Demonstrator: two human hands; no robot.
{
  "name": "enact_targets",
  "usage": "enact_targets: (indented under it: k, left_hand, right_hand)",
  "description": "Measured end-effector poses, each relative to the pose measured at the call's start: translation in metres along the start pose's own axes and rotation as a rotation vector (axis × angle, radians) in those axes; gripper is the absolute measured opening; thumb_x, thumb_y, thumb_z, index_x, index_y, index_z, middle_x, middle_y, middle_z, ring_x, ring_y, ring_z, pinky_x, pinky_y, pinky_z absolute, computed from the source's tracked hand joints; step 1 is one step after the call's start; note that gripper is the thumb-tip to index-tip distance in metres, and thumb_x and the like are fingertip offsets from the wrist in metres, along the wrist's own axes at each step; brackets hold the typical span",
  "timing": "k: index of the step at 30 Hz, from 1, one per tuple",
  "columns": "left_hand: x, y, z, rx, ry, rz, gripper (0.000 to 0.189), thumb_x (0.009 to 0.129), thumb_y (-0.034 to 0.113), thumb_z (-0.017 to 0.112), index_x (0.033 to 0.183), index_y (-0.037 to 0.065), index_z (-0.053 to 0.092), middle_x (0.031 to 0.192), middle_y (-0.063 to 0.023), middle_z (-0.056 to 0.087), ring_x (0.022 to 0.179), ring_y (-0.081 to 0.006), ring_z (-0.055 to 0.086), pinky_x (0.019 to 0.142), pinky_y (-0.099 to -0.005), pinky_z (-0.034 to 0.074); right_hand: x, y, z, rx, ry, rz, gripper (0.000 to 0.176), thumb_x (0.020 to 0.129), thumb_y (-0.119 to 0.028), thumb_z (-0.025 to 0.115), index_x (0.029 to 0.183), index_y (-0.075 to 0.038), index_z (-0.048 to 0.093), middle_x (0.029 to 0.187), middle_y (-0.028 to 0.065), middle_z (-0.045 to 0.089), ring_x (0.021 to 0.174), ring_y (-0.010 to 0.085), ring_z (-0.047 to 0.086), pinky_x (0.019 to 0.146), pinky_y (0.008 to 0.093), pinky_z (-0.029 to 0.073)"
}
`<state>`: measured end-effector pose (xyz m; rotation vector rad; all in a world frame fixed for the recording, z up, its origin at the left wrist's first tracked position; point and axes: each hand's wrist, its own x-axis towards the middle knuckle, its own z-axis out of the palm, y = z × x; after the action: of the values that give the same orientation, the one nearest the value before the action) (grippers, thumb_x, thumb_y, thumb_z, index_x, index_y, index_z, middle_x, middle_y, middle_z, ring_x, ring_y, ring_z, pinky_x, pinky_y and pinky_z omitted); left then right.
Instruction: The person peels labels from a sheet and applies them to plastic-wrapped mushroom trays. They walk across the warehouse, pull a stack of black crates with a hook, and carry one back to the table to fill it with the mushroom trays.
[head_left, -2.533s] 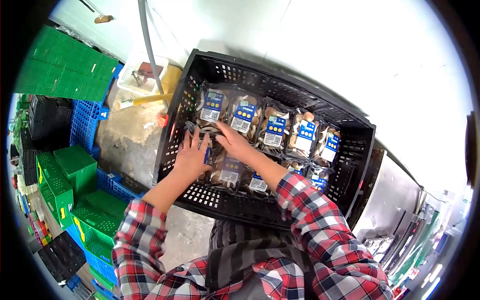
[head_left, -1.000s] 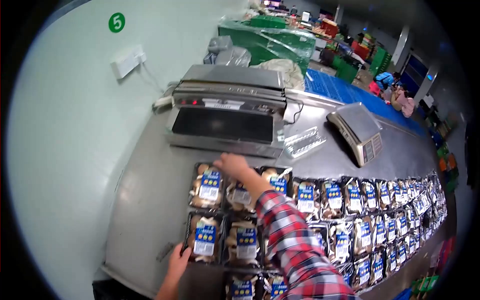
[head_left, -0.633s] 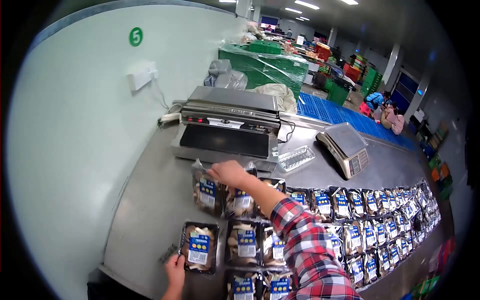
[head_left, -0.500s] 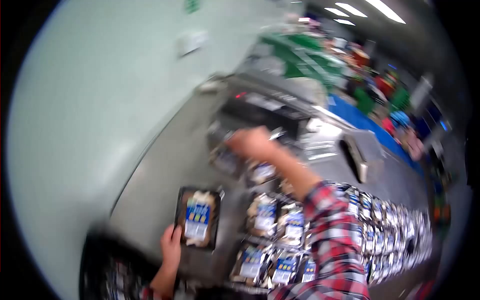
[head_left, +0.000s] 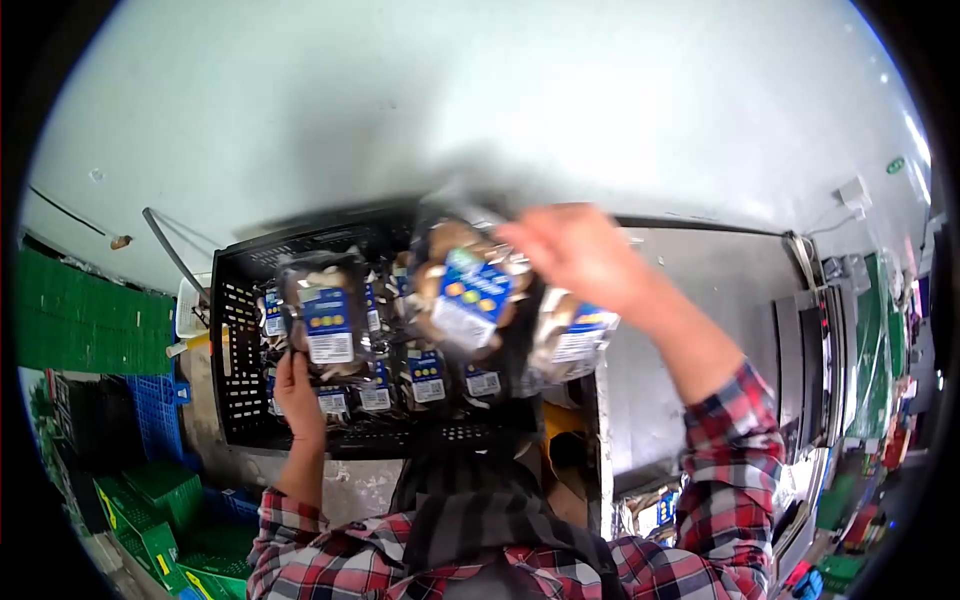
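Note:
My left hand [head_left: 300,392] is closed on the lower left edge of a film-wrapped mushroom pack [head_left: 326,318] with a blue and white label, held over the black crate [head_left: 232,372]. Two more packs hang from my right hand [head_left: 572,248]: a labelled mushroom pack [head_left: 465,290] above the crate, tilted and slightly blurred, and a second mushroom pack [head_left: 572,342] by the crate's right edge. My fingers pinch their upper edges; the exact grip on the second is hard to make out. Inside the crate lie several similar packs [head_left: 427,376], partly hidden by the held ones.
Right of the crate is a steel table [head_left: 690,260], with a dark machine [head_left: 805,360] at its far end. More packs [head_left: 655,510] show near its front edge. Green crates [head_left: 165,505] and a blue crate [head_left: 155,420] stand at left. A pale wall [head_left: 400,100] rises behind.
The view has swung left from the steel table to the black crate. My left hand has carried its pack over the crate; my right hand, blurred over packs by the machine before, now holds two.

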<state>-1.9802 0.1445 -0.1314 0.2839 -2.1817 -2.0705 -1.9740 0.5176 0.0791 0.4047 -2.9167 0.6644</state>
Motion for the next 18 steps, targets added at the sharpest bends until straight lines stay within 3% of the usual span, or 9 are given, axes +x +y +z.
enact_targets:
  k: [2,5,8,10,11,12,16,17,18]
  left_hand:
    - [0.024,-0.01,-0.024,0.116,0.073,0.016,0.019,0.09,0.015,0.052,0.097,-0.001,0.059,0.083,0.0023,0.058,0.072,-0.0046,0.048,0.065,-0.0198,0.04]
    - [0.049,-0.036,-0.03,0.142,0.019,0.034,0.018,0.09,0.015,0.052,0.093,-0.002,0.058,0.082,0.0021,0.057,0.073,-0.0054,0.047,0.066,-0.0206,0.039]
    - [0.07,-0.082,-0.018,0.329,-0.056,-0.076,0.022,0.088,0.016,0.054,0.096,-0.004,0.056,0.084,-0.0014,0.056,0.075,-0.0092,0.046,0.068,-0.0234,0.038]
    - [0.072,-0.116,0.001,0.34,0.024,-0.163,0.021,0.088,0.016,0.053,0.096,-0.003,0.056,0.083,-0.0009,0.055,0.074,-0.0104,0.046,0.067,-0.0244,0.038]
    - [0.076,-0.131,0.001,0.348,0.008,-0.165,0.024,0.088,0.017,0.054,0.098,-0.004,0.056,0.078,-0.0027,0.055,0.069,-0.0114,0.046,0.064,-0.0264,0.039]
    - [0.077,-0.144,0.001,0.356,-0.008,-0.166,0.027,0.087,0.018,0.055,0.101,-0.005,0.056,0.073,-0.0044,0.055,0.065,-0.0123,0.046,0.062,-0.0283,0.039]
    - [0.068,-0.117,0.021,0.49,-0.041,-0.121,0.026,0.087,0.018,0.054,0.102,-0.003,0.057,0.076,-0.0081,0.057,0.067,-0.0151,0.047,0.064,-0.0293,0.041]
    - [0.071,-0.124,0.024,0.792,-0.04,0.147,0.026,0.087,0.021,0.053,0.098,-0.002,0.059,0.08,-0.013,0.059,0.07,-0.0182,0.052,0.066,-0.0299,0.043]
    - [0.075,-0.125,0.024,0.909,-0.218,0.079,0.028,0.086,0.026,0.052,0.092,0.0,0.061,0.087,-0.0177,0.061,0.076,-0.0225,0.058,0.068,-0.0329,0.045]
  right_hand:
    - [0.047,-0.001,0.061,0.098,0.044,-0.21,0.034,0.087,-0.027,0.052,0.063,-0.003,0.05,0.055,0.0162,0.051,0.053,0.0344,0.053,0.05,0.0414,0.043]
    - [0.093,0.009,0.14,0.058,-0.085,-0.289,0.037,0.086,-0.03,0.05,0.06,-0.003,0.053,0.053,0.0166,0.052,0.055,0.0347,0.055,0.052,0.0438,0.044]
    - [0.119,0.045,0.206,-0.155,-0.247,-0.282,0.025,0.083,-0.028,0.054,0.074,-0.005,0.057,0.074,0.0121,0.059,0.072,0.029,0.059,0.063,0.0389,0.048]
    - [0.115,0.055,0.217,-0.196,-0.189,-0.166,0.024,0.08,-0.024,0.058,0.093,-0.004,0.055,0.095,0.0127,0.056,0.091,0.0266,0.056,0.076,0.0375,0.045]
    - [0.107,0.054,0.214,-0.093,-0.122,-0.15,0.033,0.078,-0.02,0.06,0.105,-0.004,0.051,0.104,0.0133,0.052,0.101,0.0275,0.05,0.085,0.0376,0.041]
    - [0.093,0.052,0.208,-0.007,0.012,-0.125,0.03,0.079,-0.018,0.059,0.104,-0.004,0.052,0.101,0.0126,0.053,0.096,0.0286,0.053,0.082,0.0371,0.044]
    - [-0.006,0.029,0.166,0.154,0.14,0.137,0.017,0.082,-0.009,0.054,0.098,-0.003,0.055,0.089,0.0137,0.056,0.081,0.029,0.058,0.07,0.0342,0.048]
    - [-0.033,0.015,0.156,0.188,0.158,0.169,0.015,0.082,-0.008,0.054,0.096,-0.002,0.055,0.087,0.0134,0.056,0.079,0.0289,0.058,0.069,0.0344,0.048]
    - [-0.067,-0.002,0.145,0.196,0.186,0.244,0.014,0.082,-0.006,0.054,0.094,-0.002,0.056,0.084,0.0131,0.057,0.077,0.0288,0.058,0.068,0.0347,0.048]
